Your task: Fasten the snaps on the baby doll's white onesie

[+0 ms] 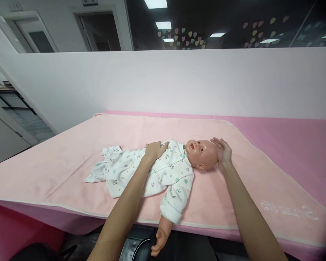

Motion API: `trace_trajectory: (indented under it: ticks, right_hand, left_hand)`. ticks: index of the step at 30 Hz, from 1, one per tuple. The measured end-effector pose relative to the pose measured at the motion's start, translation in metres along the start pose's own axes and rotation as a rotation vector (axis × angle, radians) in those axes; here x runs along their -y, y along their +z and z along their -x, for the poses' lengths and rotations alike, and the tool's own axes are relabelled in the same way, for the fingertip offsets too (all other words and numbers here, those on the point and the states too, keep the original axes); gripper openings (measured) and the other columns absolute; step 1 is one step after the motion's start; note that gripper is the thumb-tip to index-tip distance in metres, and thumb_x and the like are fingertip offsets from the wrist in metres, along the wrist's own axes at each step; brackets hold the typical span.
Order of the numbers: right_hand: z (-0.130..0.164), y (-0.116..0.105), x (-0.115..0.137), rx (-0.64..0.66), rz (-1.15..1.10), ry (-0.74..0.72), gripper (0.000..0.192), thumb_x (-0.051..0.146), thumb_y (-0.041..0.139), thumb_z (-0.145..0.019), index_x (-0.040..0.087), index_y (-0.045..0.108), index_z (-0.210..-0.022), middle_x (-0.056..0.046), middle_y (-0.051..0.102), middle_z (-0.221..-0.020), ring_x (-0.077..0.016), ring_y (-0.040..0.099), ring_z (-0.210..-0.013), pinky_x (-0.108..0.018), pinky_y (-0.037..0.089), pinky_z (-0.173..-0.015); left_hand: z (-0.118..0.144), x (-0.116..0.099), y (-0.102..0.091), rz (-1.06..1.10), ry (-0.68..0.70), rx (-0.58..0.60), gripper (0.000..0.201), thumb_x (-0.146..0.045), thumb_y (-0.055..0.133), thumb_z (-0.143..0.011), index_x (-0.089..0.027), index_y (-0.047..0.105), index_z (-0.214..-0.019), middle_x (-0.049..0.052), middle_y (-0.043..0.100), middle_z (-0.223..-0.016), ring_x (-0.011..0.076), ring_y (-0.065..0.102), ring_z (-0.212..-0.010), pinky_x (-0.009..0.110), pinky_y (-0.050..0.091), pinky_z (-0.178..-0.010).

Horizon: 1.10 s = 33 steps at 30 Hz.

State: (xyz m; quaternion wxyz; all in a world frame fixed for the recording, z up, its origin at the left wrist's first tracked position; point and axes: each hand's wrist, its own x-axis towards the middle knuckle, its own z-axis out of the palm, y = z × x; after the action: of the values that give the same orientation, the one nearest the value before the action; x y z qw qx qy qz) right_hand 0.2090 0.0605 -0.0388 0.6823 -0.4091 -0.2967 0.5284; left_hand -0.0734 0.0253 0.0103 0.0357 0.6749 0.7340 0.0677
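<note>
A plastic baby doll in a white printed romper (163,168) lies on the pale pink blanket (57,159), near its front edge. The left hand (154,149) rests flat on its chest; the right hand (222,151), open, cups the doll's head. One doll arm overhangs the edge; its legs are hidden inside the romper.

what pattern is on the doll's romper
White with small pastel prints, hearts and dots, on the doll's romper; clearest in the head view.
</note>
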Motion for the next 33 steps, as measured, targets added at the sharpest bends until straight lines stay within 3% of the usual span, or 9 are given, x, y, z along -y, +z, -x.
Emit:
trace_trajectory:
  ticks: [3, 5, 7, 11, 13, 33]
  right_hand:
    - [-0.007, -0.009, 0.004, -0.142, -0.025, -0.069, 0.036, 0.047, 0.046, -0.073, 0.021, 0.063, -0.091, -0.002, 0.065, -0.101, -0.0167, 0.058, -0.099, -0.033, 0.040, -0.089]
    - [-0.008, -0.010, 0.003, -0.141, -0.008, -0.106, 0.038, 0.048, 0.045, -0.073, 0.022, 0.062, -0.095, -0.002, 0.063, -0.105, -0.0170, 0.057, -0.101, -0.034, 0.039, -0.090]
    - [-0.006, -0.006, 0.000, -0.053, 0.036, -0.152, 0.037, 0.047, 0.050, -0.070, 0.022, 0.063, -0.094, -0.002, 0.064, -0.103, -0.0177, 0.057, -0.100, -0.034, 0.040, -0.090]
    - [0.004, 0.006, -0.005, 0.255, 0.238, -0.186, 0.031, 0.042, 0.059, -0.066, 0.018, 0.068, -0.084, -0.003, 0.067, -0.096, -0.0202, 0.057, -0.097, -0.032, 0.040, -0.090]
    - [0.007, 0.008, -0.006, 0.297, 0.280, -0.158, 0.033, 0.045, 0.057, -0.068, 0.017, 0.069, -0.083, -0.003, 0.068, -0.095, -0.0212, 0.057, -0.096, -0.033, 0.041, -0.090]
    - [0.005, 0.004, -0.007, 0.181, 0.276, -0.111, 0.033, 0.048, 0.060, -0.066, 0.017, 0.067, -0.076, 0.001, 0.067, -0.076, -0.0165, 0.058, -0.075, -0.027, 0.044, -0.071]
  left_hand:
    - [0.000, 0.000, 0.001, -0.018, 0.017, -0.032, 0.071, -0.066, 0.012, -0.080, -0.015, 0.061, -0.089, 0.015, 0.066, -0.095, 0.0300, 0.058, -0.093, 0.044, 0.034, -0.086]
    - [0.000, 0.001, 0.002, -0.018, 0.018, -0.042, 0.071, -0.066, 0.011, -0.080, -0.016, 0.061, -0.088, 0.014, 0.066, -0.095, 0.0297, 0.058, -0.093, 0.043, 0.034, -0.086]
    - [0.000, 0.001, 0.003, -0.014, 0.018, -0.053, 0.070, -0.066, 0.012, -0.080, -0.016, 0.061, -0.086, 0.014, 0.066, -0.094, 0.0297, 0.058, -0.093, 0.043, 0.034, -0.086]
    - [0.000, 0.001, 0.003, -0.013, 0.029, -0.067, 0.070, -0.065, 0.013, -0.080, -0.015, 0.061, -0.086, 0.015, 0.066, -0.094, 0.0296, 0.058, -0.092, 0.043, 0.034, -0.086]
    - [0.000, 0.001, 0.003, -0.012, 0.022, -0.062, 0.069, -0.065, 0.014, -0.080, -0.016, 0.061, -0.087, 0.015, 0.066, -0.095, 0.0295, 0.058, -0.093, 0.043, 0.034, -0.086]
    - [0.000, 0.003, 0.004, -0.003, 0.023, -0.081, 0.069, -0.064, 0.013, -0.081, -0.016, 0.061, -0.090, 0.015, 0.065, -0.096, 0.0302, 0.057, -0.095, 0.042, 0.035, -0.085]
